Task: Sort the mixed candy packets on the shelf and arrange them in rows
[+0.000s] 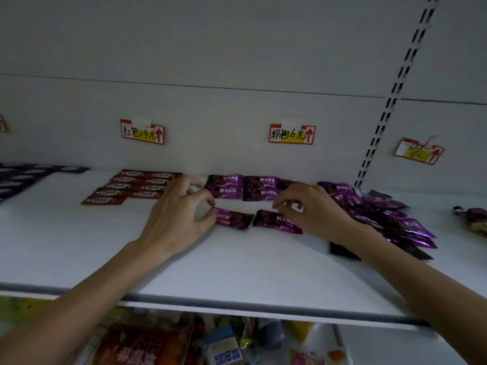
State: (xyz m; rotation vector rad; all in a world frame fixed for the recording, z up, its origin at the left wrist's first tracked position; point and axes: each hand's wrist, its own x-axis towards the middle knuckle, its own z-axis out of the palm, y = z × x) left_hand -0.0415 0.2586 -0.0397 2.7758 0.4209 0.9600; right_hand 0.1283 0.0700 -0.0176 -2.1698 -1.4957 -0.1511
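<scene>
On the white shelf point(105, 248) red packets point(131, 188) lie in neat rows at the back left. Purple KISS packets point(242, 187) sit in rows at the back middle. Two more purple packets lie in front of them. My left hand point(179, 214) pinches the left end of the left one point(234, 218). My right hand point(311, 209) hovers with curled fingers over the right one point(274, 219); whether it touches is unclear. A loose heap of purple packets point(390, 219) lies behind my right wrist.
Dark blue packets point(23, 177) line the far left of the shelf. Price tags point(292, 134) hang on the back wall. A slotted upright point(382, 122) stands at the right, with other sweets point(471, 219) beyond it. Goods fill the lower shelf point(224, 343).
</scene>
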